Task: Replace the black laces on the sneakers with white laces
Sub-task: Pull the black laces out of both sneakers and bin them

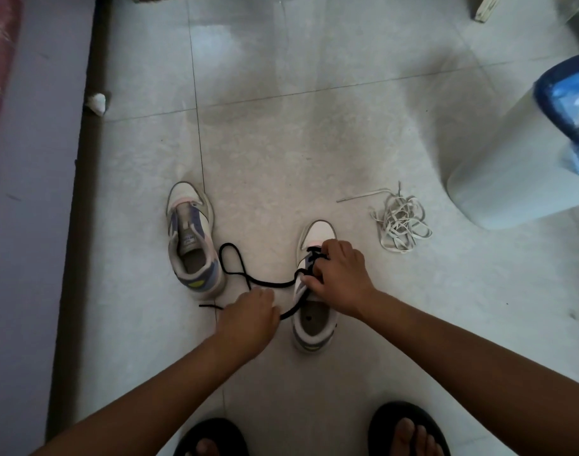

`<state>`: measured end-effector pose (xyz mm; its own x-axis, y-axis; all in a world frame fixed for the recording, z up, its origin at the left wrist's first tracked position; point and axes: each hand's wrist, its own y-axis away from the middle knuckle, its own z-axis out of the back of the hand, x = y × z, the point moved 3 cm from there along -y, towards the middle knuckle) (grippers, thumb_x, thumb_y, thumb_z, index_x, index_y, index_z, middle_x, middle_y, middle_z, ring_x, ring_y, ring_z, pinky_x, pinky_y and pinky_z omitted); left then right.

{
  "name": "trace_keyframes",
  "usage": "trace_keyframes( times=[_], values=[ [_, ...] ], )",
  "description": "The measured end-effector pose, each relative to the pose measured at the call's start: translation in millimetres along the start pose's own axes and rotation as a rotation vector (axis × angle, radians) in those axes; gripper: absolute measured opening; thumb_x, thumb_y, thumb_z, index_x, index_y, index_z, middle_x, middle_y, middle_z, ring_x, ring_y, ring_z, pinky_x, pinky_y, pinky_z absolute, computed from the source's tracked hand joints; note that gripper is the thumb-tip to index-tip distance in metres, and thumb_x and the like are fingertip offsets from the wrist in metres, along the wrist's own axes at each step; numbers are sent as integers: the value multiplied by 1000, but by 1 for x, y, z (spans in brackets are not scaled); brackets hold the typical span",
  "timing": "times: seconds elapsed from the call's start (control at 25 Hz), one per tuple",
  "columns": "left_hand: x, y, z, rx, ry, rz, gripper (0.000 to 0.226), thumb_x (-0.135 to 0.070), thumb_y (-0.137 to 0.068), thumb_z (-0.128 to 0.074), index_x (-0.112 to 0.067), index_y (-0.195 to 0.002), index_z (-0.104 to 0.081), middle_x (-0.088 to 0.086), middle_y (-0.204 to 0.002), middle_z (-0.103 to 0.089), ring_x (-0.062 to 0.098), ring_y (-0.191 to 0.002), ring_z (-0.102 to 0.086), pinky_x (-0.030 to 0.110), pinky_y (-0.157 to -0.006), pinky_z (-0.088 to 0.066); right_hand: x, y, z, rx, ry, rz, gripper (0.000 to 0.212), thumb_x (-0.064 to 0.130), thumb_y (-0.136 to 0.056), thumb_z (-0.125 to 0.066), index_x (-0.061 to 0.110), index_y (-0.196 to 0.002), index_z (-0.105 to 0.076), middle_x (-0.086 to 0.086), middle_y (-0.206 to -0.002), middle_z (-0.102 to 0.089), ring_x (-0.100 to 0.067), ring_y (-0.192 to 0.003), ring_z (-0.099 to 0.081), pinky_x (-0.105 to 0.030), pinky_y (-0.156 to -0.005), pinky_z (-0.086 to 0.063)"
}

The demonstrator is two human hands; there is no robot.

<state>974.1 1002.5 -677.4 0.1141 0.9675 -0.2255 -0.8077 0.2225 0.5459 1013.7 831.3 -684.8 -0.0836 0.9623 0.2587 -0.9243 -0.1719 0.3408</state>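
At centre frame the right hand [339,274] pinches the limp, light black lace [268,284] at the sneaker [314,327] eyelets while the left hand [248,315] grips its slack, best pulled near each eyelet.

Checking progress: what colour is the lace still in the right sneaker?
Black lace, clearest in the head view.

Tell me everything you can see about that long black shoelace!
The black shoelace is a thin, dark, cloth-like cord, mostly pulled out. Its far part is still threaded in the front eyelets of the right sneaker, where the right hand pinches it. From there it trails left across the pale tiled floor, looping beside the left sneaker, which has no lace. The left hand grips it near the middle, and one loose end lies on the floor beside that hand.
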Motion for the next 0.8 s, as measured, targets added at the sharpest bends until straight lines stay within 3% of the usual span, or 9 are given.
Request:
trace_keyframes(
  times=[0.12,0.2,0.28,0.36,0.44,0.56,0.64,0.72,0.8],
  values=[
    [-41,-16,-1,41,199,-48,32,-36,-96,-43,-10,-116,-44,9,-116,-52,27,-102,-55,32,-73,-39,1,-3,1,117,-351,-172,32,37,-91,-55,10,-97,-72,-5,-118,-45,-22,-116,-36,-35,-95,-34],
    [-49,-26,-8,77,263,-13,31,-27,-95,-47,-5,-117,-40,15,-118,-53,32,-103,-56,32,-72,-37,-2,-1,8,121,-859,-405,27,23,-89,-59,-1,-88,-71,-8,-96,-56,-21,-95,-50,-35,-83,-41],
    [-45,-33,-10,94,327,39,28,-17,-94,-47,-2,-117,-39,21,-116,-56,35,-102,-57,32,-69,-36,-7,6,15,118,-1413,-615,21,17,-88,-53,6,-75,-65,-3,-81,-59,-14,-82,-54,-31,-78,-39],
    [-40,-36,-10,113,371,71,27,-13,-94,-46,0,-116,-38,23,-113,-58,36,-98,-58,31,-65,-37,-22,13,27,143,-1746,-625,27,22,-87,-44,20,-61,-51,4,-75,-57,-8,-84,-51,-32,-84,-30],
    [-40,-37,-10,126,388,76,27,-14,-94,-45,0,-116,-38,23,-112,-58,36,-96,-60,30,-63,-39,-44,21,51,103,-1970,-530,36,31,-83,-47,24,-47,-44,7,-63,-59,-7,-80,-55,-35,-86,-31],
    [-42,-36,-14,207,440,84,32,-20,-95,-46,-2,-119,-35,24,-117,-56,37,-96,-60,30,-64,-42,-86,45,82,-9,-1986,-454,37,35,-78,-54,23,-44,-42,3,-65,-61,-8,-78,-61,-36,-94,-37],
    [-41,-39,-13,344,450,74,61,-39,-92,-52,-6,-134,-24,21,-131,-49,35,-110,-56,30,-76,-44,-114,66,79,-60,-1804,-513,36,30,-86,-50,21,-51,-46,-1,-78,-67,-12,-89,-64,-39,-96,-41],
    [-38,-49,-3,328,388,58,81,-59,-84,-54,-11,-141,-22,13,-136,-45,29,-119,-50,31,-85,-41,-129,82,63,-122,-1622,-581,33,21,-92,-46,18,-61,-55,-3,-85,-70,-19,-100,-62,-43,-97,-41],
    [-39,-59,13,128,370,50,52,-56,-88,-49,-14,-117,-46,7,-113,-57,23,-104,-56,30,-73,-40,-124,90,38,-51,-1407,-621,25,16,-93,-49,18,-73,-64,-6,-92,-71,-25,-103,-60,-40,-89,-43]
  ],
)
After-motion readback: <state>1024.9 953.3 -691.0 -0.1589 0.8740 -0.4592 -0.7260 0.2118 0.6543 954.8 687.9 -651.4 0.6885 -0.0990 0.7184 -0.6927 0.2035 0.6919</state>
